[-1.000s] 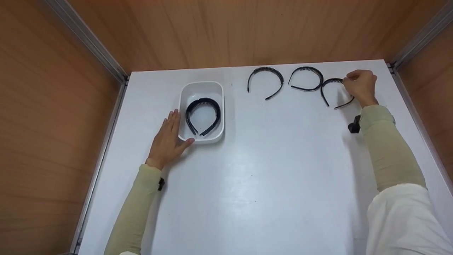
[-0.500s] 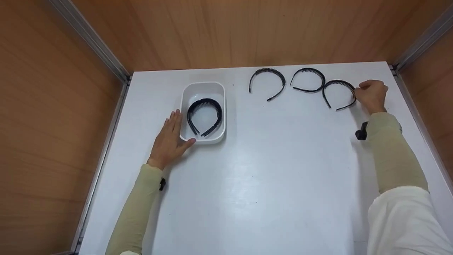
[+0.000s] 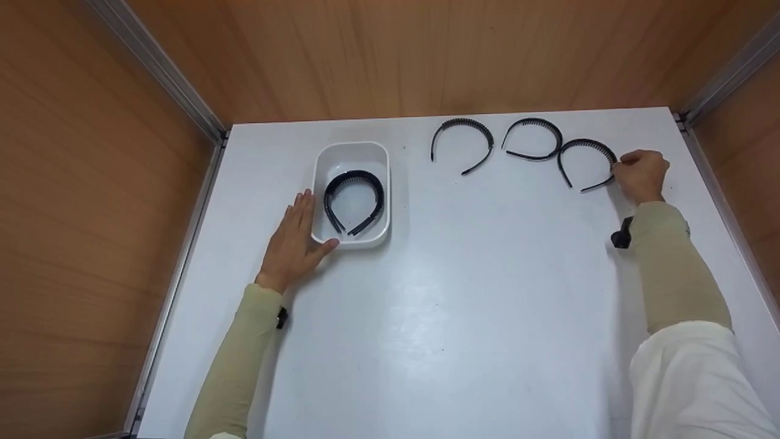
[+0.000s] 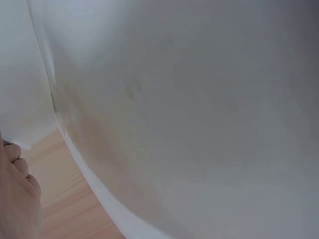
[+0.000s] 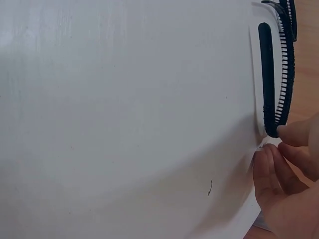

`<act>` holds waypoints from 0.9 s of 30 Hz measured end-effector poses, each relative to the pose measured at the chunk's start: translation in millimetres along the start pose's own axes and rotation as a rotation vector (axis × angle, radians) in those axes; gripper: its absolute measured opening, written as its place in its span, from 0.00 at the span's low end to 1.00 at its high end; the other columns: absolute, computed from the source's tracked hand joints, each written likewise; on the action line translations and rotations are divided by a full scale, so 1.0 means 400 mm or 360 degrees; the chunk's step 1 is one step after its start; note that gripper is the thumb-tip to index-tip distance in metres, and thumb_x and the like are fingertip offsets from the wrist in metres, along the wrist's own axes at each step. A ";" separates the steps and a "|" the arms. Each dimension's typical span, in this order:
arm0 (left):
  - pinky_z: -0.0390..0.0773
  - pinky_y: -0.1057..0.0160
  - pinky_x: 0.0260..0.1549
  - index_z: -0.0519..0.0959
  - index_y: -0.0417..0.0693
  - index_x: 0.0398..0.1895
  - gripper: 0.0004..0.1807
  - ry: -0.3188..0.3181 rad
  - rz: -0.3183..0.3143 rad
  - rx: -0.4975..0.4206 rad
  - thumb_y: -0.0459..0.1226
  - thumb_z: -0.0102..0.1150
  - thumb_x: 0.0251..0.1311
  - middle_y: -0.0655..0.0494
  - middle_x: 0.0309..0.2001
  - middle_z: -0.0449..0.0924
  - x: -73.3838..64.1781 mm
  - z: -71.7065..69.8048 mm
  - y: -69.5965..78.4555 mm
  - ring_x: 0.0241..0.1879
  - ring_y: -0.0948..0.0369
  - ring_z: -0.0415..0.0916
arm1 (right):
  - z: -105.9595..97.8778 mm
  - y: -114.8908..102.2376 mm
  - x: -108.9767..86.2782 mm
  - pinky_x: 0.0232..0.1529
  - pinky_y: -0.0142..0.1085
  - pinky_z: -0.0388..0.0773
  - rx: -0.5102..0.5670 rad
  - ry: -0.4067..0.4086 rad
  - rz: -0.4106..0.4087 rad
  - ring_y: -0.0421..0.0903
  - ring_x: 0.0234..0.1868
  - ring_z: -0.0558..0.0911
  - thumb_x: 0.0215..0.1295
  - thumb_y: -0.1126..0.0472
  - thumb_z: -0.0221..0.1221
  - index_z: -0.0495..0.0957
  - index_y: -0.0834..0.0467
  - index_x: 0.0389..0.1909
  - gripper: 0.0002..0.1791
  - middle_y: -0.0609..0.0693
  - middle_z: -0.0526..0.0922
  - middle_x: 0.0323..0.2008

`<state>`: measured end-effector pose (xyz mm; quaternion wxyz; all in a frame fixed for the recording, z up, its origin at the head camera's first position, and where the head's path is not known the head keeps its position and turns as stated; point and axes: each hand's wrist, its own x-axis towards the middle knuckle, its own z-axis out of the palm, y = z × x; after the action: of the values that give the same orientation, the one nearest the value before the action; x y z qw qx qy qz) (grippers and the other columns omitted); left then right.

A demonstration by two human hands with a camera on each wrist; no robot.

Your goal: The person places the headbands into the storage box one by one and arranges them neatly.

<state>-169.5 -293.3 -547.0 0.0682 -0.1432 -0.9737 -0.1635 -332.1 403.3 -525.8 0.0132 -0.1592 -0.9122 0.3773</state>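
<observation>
Headband, black toothed arc, on glossy bench; right hand touches it, pinch uncertain; left hand spread against rounded white tub.

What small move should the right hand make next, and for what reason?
Perhaps the right hand should pinch the rightmost headband firmly: its fingertips are at the band's outer side, and the band seems to rest on the table.

Basically a glossy white surface boxed in by wood-grain walls: a back wall across the top, a left wall, and a slice of right wall. Grey metal strips run through both upper corners, and there's soft glare lower centre.
</observation>
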 end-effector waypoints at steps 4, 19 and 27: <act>0.43 0.51 0.87 0.44 0.41 0.88 0.60 0.0031 0.0016 -0.0022 0.68 0.57 0.70 0.46 0.88 0.42 -0.001 -0.002 0.000 0.88 0.50 0.39 | 0.005 0.004 -0.002 0.31 0.21 0.74 -0.0015 0.0006 -0.0045 0.36 0.37 0.77 0.74 0.60 0.56 0.80 0.71 0.62 0.23 0.58 0.81 0.48; 0.41 0.54 0.87 0.41 0.41 0.88 0.59 -0.0025 0.0002 -0.0002 0.66 0.56 0.71 0.47 0.88 0.40 -0.001 0.002 0.001 0.88 0.52 0.36 | 0.000 0.001 -0.006 0.28 0.20 0.78 0.0081 -0.0004 0.0094 0.31 0.31 0.77 0.73 0.61 0.58 0.81 0.71 0.61 0.22 0.52 0.80 0.45; 0.42 0.52 0.87 0.43 0.38 0.88 0.59 -0.0003 0.0014 -0.0003 0.67 0.54 0.72 0.45 0.88 0.41 -0.003 0.000 0.003 0.88 0.50 0.37 | -0.009 -0.009 0.005 0.38 0.23 0.87 0.0305 -0.0117 0.0309 0.29 0.33 0.82 0.72 0.62 0.61 0.81 0.66 0.63 0.22 0.50 0.76 0.49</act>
<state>-168.2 -292.6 -546.7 0.0679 -0.1477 -0.9730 -0.1640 -334.4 404.0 -520.9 -0.0415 -0.2308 -0.8523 0.4676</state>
